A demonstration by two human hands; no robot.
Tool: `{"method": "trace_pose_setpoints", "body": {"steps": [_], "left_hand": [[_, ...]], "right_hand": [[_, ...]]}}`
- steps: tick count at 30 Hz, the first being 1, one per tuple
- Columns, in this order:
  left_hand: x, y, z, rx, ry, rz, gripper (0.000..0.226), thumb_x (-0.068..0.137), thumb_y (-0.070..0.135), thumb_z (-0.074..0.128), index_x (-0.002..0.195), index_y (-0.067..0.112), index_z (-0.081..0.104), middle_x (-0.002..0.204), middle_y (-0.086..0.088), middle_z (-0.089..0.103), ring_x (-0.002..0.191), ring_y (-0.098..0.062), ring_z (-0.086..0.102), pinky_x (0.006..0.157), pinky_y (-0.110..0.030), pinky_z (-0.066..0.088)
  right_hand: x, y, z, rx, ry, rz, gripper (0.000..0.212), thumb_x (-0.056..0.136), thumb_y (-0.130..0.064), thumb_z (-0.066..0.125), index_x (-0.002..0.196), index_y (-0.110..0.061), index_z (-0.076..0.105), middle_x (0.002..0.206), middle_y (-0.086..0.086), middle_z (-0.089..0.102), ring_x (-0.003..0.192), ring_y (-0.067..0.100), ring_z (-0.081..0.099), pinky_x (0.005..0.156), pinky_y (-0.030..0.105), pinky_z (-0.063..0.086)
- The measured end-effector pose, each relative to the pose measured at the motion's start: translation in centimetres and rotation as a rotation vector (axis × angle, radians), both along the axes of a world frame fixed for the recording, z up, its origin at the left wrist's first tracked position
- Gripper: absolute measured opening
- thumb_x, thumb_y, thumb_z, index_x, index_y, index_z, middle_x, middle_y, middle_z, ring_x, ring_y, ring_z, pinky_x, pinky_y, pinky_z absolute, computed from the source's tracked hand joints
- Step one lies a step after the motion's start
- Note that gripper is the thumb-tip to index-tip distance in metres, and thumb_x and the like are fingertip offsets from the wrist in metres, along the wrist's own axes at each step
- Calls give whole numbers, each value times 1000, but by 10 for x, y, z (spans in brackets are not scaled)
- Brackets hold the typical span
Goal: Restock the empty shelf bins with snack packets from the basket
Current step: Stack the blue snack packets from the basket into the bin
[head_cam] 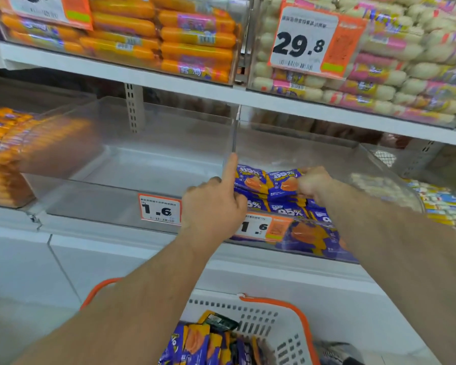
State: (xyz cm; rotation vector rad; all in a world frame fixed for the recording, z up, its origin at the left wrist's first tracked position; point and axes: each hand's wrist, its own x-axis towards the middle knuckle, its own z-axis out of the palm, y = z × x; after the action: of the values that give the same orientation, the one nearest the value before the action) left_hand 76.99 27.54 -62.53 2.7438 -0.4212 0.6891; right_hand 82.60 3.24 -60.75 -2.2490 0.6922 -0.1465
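A white slotted plastic basket with orange handles [271,327] sits nearest the camera at the bottom, holding purple and orange snack packets [200,343]. Above it, both bare forearms reach up to a row of clear plastic shelf bins. The left hand [213,204] has its index finger straight, the tip against the clear divider [233,138] between two bins, while its other fingers curl against a stack of purple snack packets [271,193] lying in the right-hand clear bin [395,175]. The right hand [313,184] grips the far end of the top packet of that stack, fingers curled around it. The left-hand clear bin [132,164] holds nothing. Each bin carries a white and orange price tag [159,209] marked 1.6 on its front.
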Motion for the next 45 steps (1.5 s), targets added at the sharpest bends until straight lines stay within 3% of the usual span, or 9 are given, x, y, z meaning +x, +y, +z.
{"method": "trace_pose_setpoints", "body": {"steps": [4,10,18,22,25,28,31,36,45], "left_hand": [[3,-1,-3,-20,2,5,72,91,36,33,155,27,1,93,-2,62,67,-22,44,64,-31,32],[1,-2,-2,-17,29,19,72,91,35,33,155,28,0,82,2,46,66,-21,41,63,-32,30],[2,0,0,10,63,4,69,95,37,32,155,25,-1,99,-4,63,70,-20,44,65,-32,31],[3,3,4,12,86,-100,69,99,41,30,155,20,-4,110,-8,64,92,-26,58,85,-39,39],[-7,12,5,-67,75,-161,72,98,40,38,155,12,5,136,-9,52,128,-28,44,113,-47,19],[-34,27,-14,-264,-92,-277,69,86,31,50,147,5,32,132,-13,55,129,-31,42,113,-52,20],[-62,47,-49,-350,-124,-339,67,73,30,54,136,7,46,121,-13,61,116,-31,50,103,-51,33],[-95,82,-117,-329,395,-249,62,79,35,47,138,15,49,129,-4,60,122,-28,49,103,-40,32],[-132,103,-179,-441,862,-138,33,96,22,54,129,20,55,127,6,58,106,-19,58,84,-32,47]], "right_hand": [[2,8,-2,-440,179,21,32,84,-21,73,108,-1,66,111,12,67,103,27,63,90,34,53],[8,9,-9,-449,257,21,34,81,-12,76,110,2,64,111,18,65,102,31,63,90,39,54],[-11,17,9,-497,275,73,40,91,-26,64,119,3,59,120,19,62,103,30,62,87,37,52],[-38,37,25,-522,1,-23,32,86,-9,57,117,-4,63,114,17,64,97,30,61,79,32,49],[-69,73,22,-688,-482,73,27,79,-4,55,103,-5,68,105,15,65,99,35,59,84,39,48],[-101,112,2,-752,-887,245,15,73,-5,54,81,-6,66,85,13,60,84,33,56,74,39,44],[-126,146,-36,-638,-998,297,14,71,-7,51,76,-6,65,78,12,58,78,30,54,70,36,42],[-153,172,-134,-295,-493,328,14,75,-4,56,81,-6,68,86,7,60,78,24,57,69,30,46],[-207,141,-254,-256,571,266,11,85,-20,56,75,-18,52,76,5,55,65,19,49,52,25,39]]}}
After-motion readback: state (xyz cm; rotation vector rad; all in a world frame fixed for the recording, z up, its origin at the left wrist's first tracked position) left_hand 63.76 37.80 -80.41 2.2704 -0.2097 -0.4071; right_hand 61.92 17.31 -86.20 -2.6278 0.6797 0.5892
